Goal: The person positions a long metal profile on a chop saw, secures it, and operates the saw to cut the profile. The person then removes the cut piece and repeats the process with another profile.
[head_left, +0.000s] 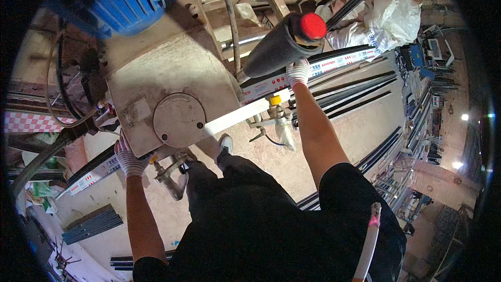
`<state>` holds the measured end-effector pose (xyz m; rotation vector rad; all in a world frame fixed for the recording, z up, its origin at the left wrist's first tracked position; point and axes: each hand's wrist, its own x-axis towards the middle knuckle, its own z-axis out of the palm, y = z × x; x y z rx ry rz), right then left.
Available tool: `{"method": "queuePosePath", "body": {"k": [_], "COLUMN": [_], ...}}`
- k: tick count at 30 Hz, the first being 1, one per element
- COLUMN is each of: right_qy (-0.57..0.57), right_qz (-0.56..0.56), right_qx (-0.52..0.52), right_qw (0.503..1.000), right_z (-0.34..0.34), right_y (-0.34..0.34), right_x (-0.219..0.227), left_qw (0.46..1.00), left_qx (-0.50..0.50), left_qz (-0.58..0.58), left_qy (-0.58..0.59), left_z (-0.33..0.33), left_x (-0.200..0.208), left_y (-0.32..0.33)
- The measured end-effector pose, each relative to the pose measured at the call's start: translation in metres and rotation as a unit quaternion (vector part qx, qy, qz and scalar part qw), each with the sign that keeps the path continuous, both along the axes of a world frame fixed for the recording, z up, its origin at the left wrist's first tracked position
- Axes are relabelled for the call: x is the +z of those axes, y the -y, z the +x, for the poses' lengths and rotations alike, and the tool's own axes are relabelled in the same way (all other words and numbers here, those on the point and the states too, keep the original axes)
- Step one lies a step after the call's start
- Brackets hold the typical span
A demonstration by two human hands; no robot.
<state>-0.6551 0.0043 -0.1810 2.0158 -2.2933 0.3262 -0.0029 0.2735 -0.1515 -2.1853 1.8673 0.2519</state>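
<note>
Red-capped handle [271, 49] juts toward my camera. My right hand [298, 73] touches a film-wrapped profile [339, 65], my left hand [128, 160] the beige housing [167, 68]; I cannot tell whether either grips.

Beyond the right-hand grip and to its right, crumpled white sacks [394, 18] were noted in a heap. Nearer, right of the same grip, dark strips [349, 89] lie roughly parallel. Lit lamps [457, 165] show far to its right. Left of the left-hand grip: a red-and-white checkered sheet [36, 123] and green-and-white wrapping [44, 190] (contents not discernible). Bodyward of that grip, short dark bars [94, 224] lie side by side.
</note>
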Motion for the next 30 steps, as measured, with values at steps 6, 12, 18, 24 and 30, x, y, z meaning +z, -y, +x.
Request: {"method": "queuePosePath", "body": {"k": [6,12,18,24,30], "right_qy": [0.089,0.072,0.090,0.189,0.196], "right_qz": [-0.034,-0.007,-0.041,-0.087,-0.154], "right_qx": [-0.045,-0.069,-0.052,-0.077,-0.014], "right_qw": [0.994,0.995,0.994,0.975,0.968], "right_z": [0.015,0.013,0.010,0.002,0.007], "right_y": [-0.009,-0.005,-0.007,0.001,-0.014], "right_x": [0.019,0.016,0.015,0.008,0.008], "left_qw": [0.993,0.996,0.992,0.980,0.993], "left_qx": [0.015,0.031,0.060,0.087,0.083], "left_qz": [-0.072,-0.017,0.043,0.105,-0.008], "left_qy": [-0.090,-0.077,-0.101,-0.145,-0.087], "left_z": [0.008,0.007,0.009,0.021,0.015], "left_x": [-0.025,-0.021,-0.030,-0.056,-0.042], "left_y": [-0.010,-0.014,-0.011,-0.012,-0.010]}}
